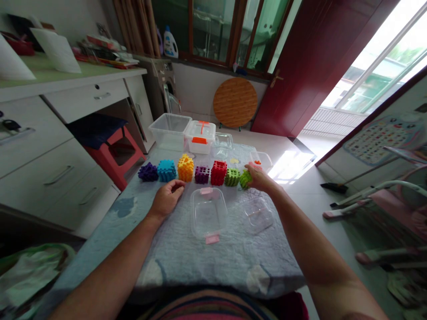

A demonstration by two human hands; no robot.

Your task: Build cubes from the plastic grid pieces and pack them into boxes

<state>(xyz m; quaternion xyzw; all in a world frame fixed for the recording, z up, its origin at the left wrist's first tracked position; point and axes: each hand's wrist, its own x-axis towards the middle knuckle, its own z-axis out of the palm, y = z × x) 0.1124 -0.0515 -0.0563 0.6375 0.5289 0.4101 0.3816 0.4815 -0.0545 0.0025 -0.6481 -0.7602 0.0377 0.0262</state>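
Several block shapes stand in a row across the cloth-covered table: dark purple (148, 172), blue (167, 170), yellow (185, 168), purple (202, 175), red (219, 173), green (232, 177) and, at the right end, lime green (245, 178). My right hand (258, 178) has its fingers closed on the lime green block. My left hand (167, 196) rests on the cloth just in front of the blue and yellow blocks, fingers curled together with nothing visible in them. Between my hands is an open clear container (209, 213) with pink clips. A clear lid (258, 215) lies to its right.
Behind the row stand a large clear bin (171, 129), a lidded box with orange clips (200, 137) and a small clear container (223, 140). Another clear container (263, 161) sits beyond my right hand. A red stool (115, 151) is left of the table (233, 266).
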